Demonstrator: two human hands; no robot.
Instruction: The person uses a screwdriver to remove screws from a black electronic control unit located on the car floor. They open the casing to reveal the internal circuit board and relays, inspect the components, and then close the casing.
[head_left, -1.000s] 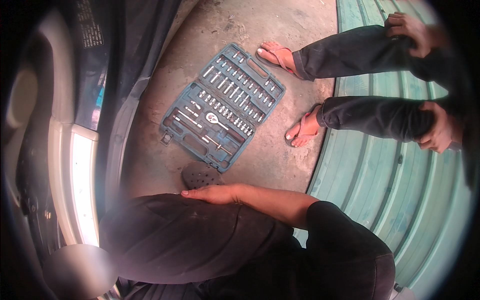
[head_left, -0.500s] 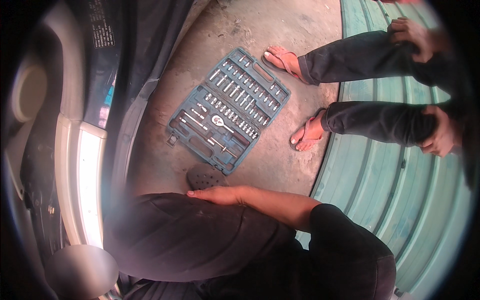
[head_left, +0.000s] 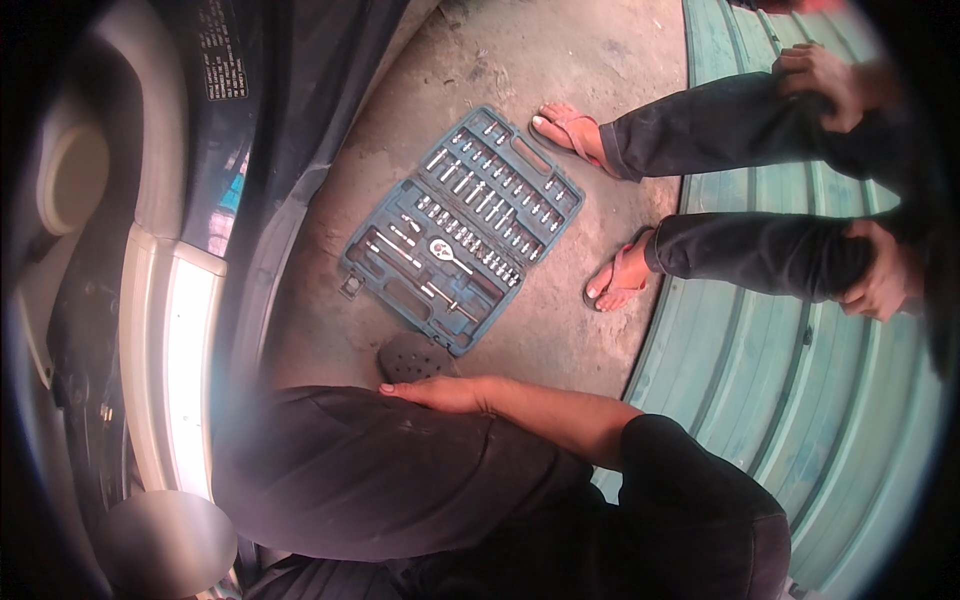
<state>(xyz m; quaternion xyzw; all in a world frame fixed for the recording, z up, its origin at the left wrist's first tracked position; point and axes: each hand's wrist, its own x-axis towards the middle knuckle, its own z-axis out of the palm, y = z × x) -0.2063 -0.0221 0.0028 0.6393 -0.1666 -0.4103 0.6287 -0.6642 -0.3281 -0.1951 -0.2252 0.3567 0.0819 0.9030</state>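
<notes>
My right hand (head_left: pixel 437 394) lies flat over my bent knee, in dark trousers (head_left: pixel 370 470). Its thumb is stretched out and the other fingers are mostly hidden on the far side; I see nothing held in it. My left hand is out of view. Beyond the knee, on the concrete floor, an unfolded blue-grey socket set case (head_left: pixel 375 295) lies flat. Rows of chrome sockets (head_left: pixel 480 195) fill it, along with a ratchet (head_left: pixel 442 251), extension bars (head_left: pixel 395 248) and a T-shaped sliding bar (head_left: pixel 452 302). The toe of my dark clog (head_left: pixel 413 358) shows between knee and case.
A dark car's door opening with a pale sill (head_left: pixel 185 340) runs down the left. At the right a person sits, dark-trousered, hands (head_left: pixel 885 270) on knees, sandalled feet (head_left: pixel 622 275) beside the case. Green corrugated sheet (head_left: pixel 740 370) covers the right side. A blurred round patch (head_left: pixel 165 545) is lower left.
The view has shifted a little, so the case, car and floor appear slightly lower and farther right. My right hand stays on the knee, and the tools keep their places.
</notes>
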